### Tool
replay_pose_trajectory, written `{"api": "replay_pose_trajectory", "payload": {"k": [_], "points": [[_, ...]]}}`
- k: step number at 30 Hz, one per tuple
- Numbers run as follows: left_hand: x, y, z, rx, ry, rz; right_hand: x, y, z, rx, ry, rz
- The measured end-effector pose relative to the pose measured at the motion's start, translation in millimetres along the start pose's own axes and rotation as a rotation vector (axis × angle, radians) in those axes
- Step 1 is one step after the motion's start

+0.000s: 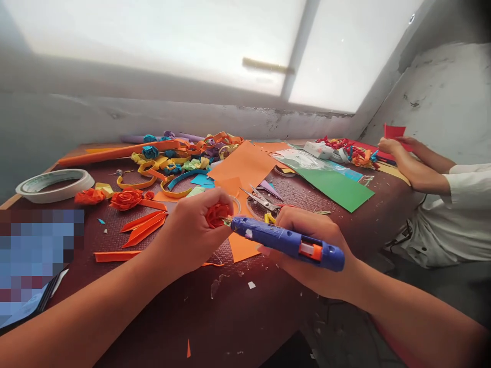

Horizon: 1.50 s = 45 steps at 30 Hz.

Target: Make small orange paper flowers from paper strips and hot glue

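Between the curled fingers of my left hand (195, 225) is an orange-red paper rose (217, 215), partly hidden by the fingers. My right hand (312, 255) grips a blue hot glue gun (276, 235), whose nozzle points left and meets the rose's edge; whether it touches cannot be made out. Scissors (264, 200) lie with blades apart just beyond the glue gun. Left of my left hand are a finished-looking orange paper rose (126, 199) and several folded orange paper strips (148, 227).
A wide roll of tape (56, 185) lies at the left. Orange sheets (243, 166), a green sheet (337, 186) and a heap of coloured paper pieces (184, 158) cover the table's far side. At right, another person's hands (399, 145) hold red paper.
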State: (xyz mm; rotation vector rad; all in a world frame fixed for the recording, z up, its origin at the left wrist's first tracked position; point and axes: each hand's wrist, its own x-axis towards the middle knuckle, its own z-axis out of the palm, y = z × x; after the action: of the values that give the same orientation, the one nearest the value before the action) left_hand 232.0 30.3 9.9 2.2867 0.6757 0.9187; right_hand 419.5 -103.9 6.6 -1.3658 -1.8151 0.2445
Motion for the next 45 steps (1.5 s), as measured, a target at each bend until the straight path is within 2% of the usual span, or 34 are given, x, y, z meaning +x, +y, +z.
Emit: {"api": "replay_pose_trajectory", "payload": {"k": [3, 5, 9, 14, 17, 21, 24, 26, 28, 31, 33, 35, 39, 45], "points": [[5, -7, -1.3, 0.107, 0.024, -0.077, 1, -5, -6, -0.04, 0.002, -0.094], [9, -12, -2.4, 0.156, 0.017, -0.117, 3, -12, -13, -0.148, 0.005, -0.103], [12, -17, -3.7, 0.232, -0.022, -0.16, 8, -27, -24, -0.425, -0.042, 0.071], [12, -13, -4.8, 0.29, -0.077, -0.173, 16, -37, -26, -0.715, -0.189, 0.244], [12, -11, -5.4, 0.311, -0.099, -0.174, 19, -38, -23, -0.772, -0.234, 0.293], [12, -11, -5.5, 0.31, -0.109, -0.158, 21, -36, -23, -0.757, -0.199, 0.318], [13, -11, -6.2, 0.293, -0.102, -0.132, 24, -30, -24, -0.59, -0.123, 0.273], [14, -10, -7.9, 0.281, -0.077, -0.131, 29, -19, -21, -0.328, -0.039, 0.233], [15, -7, -10.6, 0.263, -0.044, -0.165, 35, -1, -15, 0.037, 0.071, 0.22], [15, -2, -14.5, 0.217, 0.003, -0.212, 42, 30, 3, 0.592, -0.024, 0.271], [14, 0, -15.6, 0.187, 0.02, -0.202, 44, 47, 15, 0.848, -0.06, 0.357], [13, 0, -15.4, 0.163, 0.032, -0.181, 43, 56, 22, 1.02, -0.06, 0.375], [12, -2, -14.7, 0.12, 0.08, -0.141, 37, 59, 22, 1.124, -0.096, 0.347], [9, 1, -12.9, 0.071, 0.136, -0.062, 33, 58, 21, 1.033, -0.148, 0.364]]}}
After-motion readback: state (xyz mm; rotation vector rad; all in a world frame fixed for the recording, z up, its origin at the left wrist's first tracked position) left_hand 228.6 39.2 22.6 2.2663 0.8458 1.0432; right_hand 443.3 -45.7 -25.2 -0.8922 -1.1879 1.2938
